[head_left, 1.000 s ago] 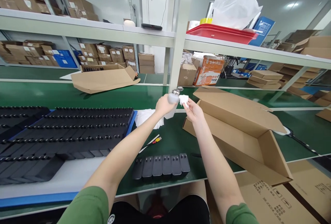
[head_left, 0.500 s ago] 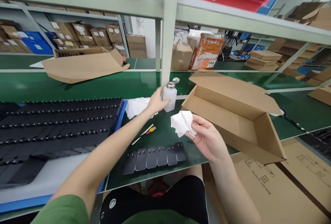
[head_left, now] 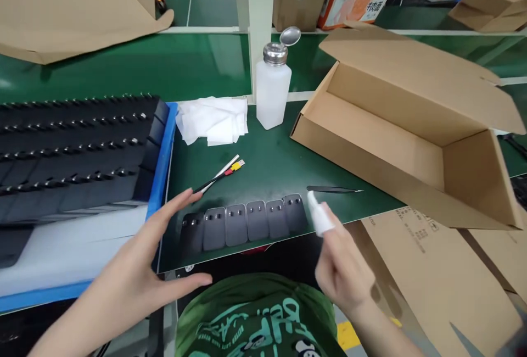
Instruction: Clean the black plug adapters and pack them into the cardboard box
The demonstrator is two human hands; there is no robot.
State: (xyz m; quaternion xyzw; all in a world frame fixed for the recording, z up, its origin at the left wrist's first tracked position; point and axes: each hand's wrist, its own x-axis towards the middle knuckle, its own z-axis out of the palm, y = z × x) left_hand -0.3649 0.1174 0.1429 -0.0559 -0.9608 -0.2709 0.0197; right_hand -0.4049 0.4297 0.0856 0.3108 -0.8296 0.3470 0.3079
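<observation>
My left hand (head_left: 142, 266) is spread open at the left end of a row of dark rounded plates (head_left: 257, 221). Each plate shows small shiny studs near its upper edge, and the row lies along the front edge of the green table. Off the row's right end, my right hand (head_left: 343, 263) holds a white wipe (head_left: 319, 214) that covers its extended fingertip. Black tweezers (head_left: 333, 189) lie just beyond that fingertip. A translucent white pump bottle (head_left: 273, 90) stands at the back, its metal lid flipped up. White wipes (head_left: 214, 118) are piled beside it.
A blue-rimmed tray (head_left: 162, 156) at left carries rows of black parts (head_left: 82, 165). At right lies an open cardboard box (head_left: 349, 148). A cable with a yellow and red plug (head_left: 234, 167) rests mid-table. Another carton (head_left: 82, 8) sits behind, left of a post (head_left: 261, 11).
My left hand has left the bottle and come down to the left of the plates. My right hand has moved nearer the table edge, the wipe now over a fingertip. The view tilted down.
</observation>
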